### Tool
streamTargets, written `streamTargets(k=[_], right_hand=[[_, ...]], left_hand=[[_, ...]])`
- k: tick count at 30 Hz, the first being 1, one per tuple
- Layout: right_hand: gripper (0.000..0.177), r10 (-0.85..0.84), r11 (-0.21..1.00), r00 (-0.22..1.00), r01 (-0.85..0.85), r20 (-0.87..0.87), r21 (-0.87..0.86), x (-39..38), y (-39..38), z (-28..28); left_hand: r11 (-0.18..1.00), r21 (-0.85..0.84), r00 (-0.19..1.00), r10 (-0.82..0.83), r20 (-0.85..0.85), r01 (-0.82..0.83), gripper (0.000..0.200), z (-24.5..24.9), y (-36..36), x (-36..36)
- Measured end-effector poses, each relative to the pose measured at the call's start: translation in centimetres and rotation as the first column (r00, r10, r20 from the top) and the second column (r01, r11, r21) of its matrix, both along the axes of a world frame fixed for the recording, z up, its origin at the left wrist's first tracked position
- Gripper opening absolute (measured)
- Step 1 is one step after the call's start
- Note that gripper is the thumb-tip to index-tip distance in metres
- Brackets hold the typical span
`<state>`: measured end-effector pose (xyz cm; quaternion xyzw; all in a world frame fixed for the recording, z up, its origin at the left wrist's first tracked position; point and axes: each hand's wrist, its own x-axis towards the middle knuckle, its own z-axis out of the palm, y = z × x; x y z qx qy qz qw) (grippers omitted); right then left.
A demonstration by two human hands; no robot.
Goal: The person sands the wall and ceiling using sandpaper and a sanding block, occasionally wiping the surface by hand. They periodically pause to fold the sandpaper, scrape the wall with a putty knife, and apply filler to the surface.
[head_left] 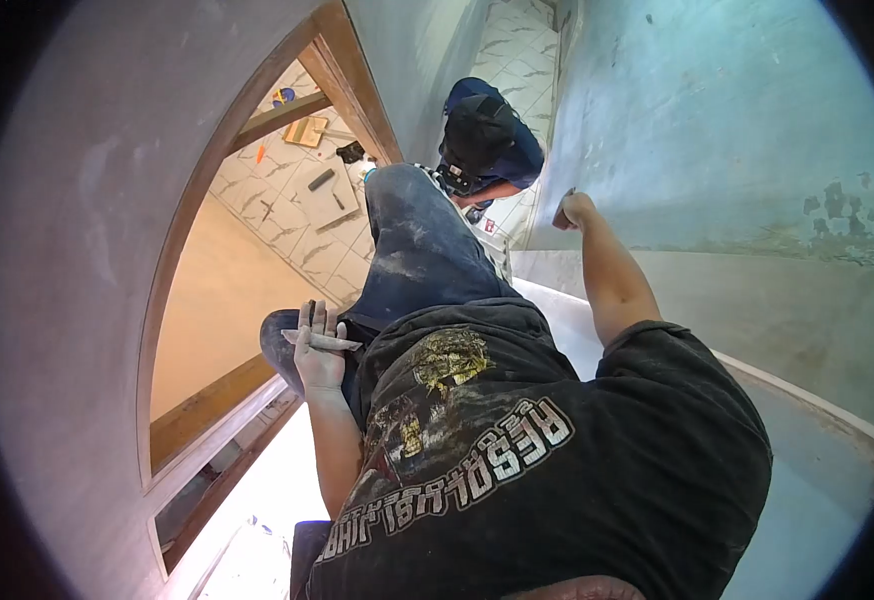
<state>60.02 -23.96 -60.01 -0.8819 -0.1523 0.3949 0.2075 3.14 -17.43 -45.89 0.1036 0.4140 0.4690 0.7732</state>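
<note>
My left hand (320, 365), dusted pale, is palm up with its fingers partly extended, holding a thin, pointed, grey-white flat piece (325, 341) crosswise. My right arm reaches out beside the bluish wall (697, 130). At its end, my right hand (579, 209) is closed around a small brownish flat tool (562, 212); whether the tool touches the wall I cannot tell.
Below, a person in a dark cap (479, 130) bends over near my knee. A wooden frame (345, 75) borders an opening on the left. Through it show a tiled floor (272, 165), a dustpan-like object (306, 131) and a dark-handled tool (323, 180).
</note>
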Motion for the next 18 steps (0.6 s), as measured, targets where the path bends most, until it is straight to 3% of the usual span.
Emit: streamTargets(k=[3, 5, 7, 9, 10, 12, 14, 15, 17, 18], right_hand=[[0.049, -0.072, 0.994, 0.997, 0.072, 0.0, 0.084, 0.1, -4.5, -9.5], [0.062, 0.113, 0.988, 0.992, -0.117, -0.05, -0.096, -0.9, -7.5, -11.7], [0.067, 0.331, 0.942, 0.926, -0.312, 0.184, -0.127, -3.4, -10.4, -14.6], [0.065, 0.341, 0.94, 0.92, -0.326, 0.195, -0.103, -6.2, -11.3, -13.7], [0.061, 0.394, 0.912, 0.908, -0.368, 0.142, -0.181, -7.9, -11.0, -11.7], [0.044, 0.281, 0.935, 0.956, -0.292, -0.081, -0.199, -9.2, -10.4, -12.9], [0.031, 0.255, 0.915, 0.953, -0.293, -0.166, -0.277, -11.7, -7.8, -4.7], [0.031, 0.255, 0.917, 0.953, -0.292, -0.162, -0.273, -12.1, -7.3, -4.6], [0.074, 0.35, 0.921, 0.907, -0.379, -0.233, -0.093, -12.4, -6.4, -4.2], [0.074, 0.349, 0.922, 0.91, -0.376, -0.224, -0.092, -12.4, -5.8, -3.8]], left_hand=[[1.0, 0.006, 1.0, -0.006, 0.028, 0.006, 0.043, -0.2, -0.1, -0.8], [0.999, 0.018, 0.998, -0.034, 0.058, 0.033, 0.043, -0.3, -0.2, -0.9], [0.999, 0.014, 0.999, -0.029, 0.044, 0.028, 0.043, -0.3, -0.3, -0.9], [0.999, 0.021, 0.999, -0.028, 0.042, 0.027, 0.043, -0.2, 0.0, -0.6], [1.0, 0.012, 0.999, -0.029, 0.042, 0.029, 0.043, -0.2, -0.1, -0.8], [0.999, 0.01, 0.998, -0.038, 0.05, 0.037, 0.043, -0.3, 0.1, -0.6], [0.999, 0.023, 0.999, -0.044, 0.033, 0.043, 0.042, -0.3, 0.1, -0.6], [0.998, 0.031, 0.998, -0.051, 0.03, 0.05, 0.043, -0.5, 0.1, -0.7], [0.999, 0.025, 0.998, -0.048, 0.033, 0.047, 0.043, -0.6, 0.0, -1.1], [0.999, 0.015, 0.998, -0.043, 0.036, 0.042, 0.043, -0.8, 0.1, -1.0]])
